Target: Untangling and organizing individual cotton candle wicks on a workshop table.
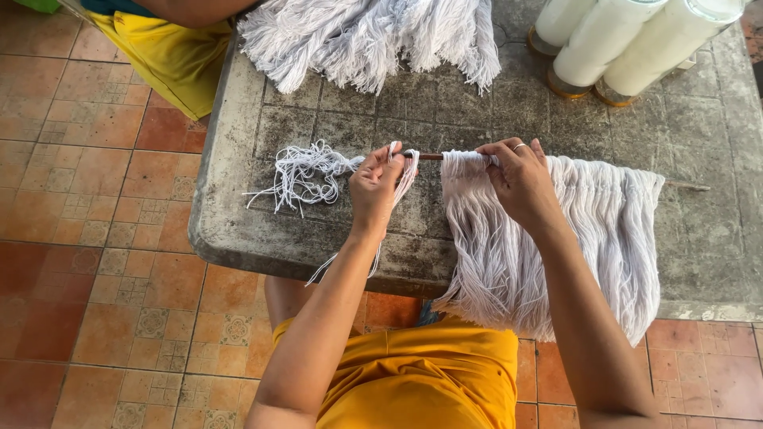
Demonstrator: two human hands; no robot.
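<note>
A thin brown rod lies across a worn grey table. Many white yarn strands hang from the rod over the table's near edge like a fringe. My left hand pinches a small bundle of white strands at the rod's bare left end. My right hand rests on the knotted fringe and holds the rod at its left edge; a ring is on one finger. A loose tangle of cut white yarn lies on the table left of my left hand.
A second white fringe lies at the table's far side, beside a person in yellow. Three white yarn cones lie at the far right. Terracotta floor tiles spread to the left. My lap is in orange cloth.
</note>
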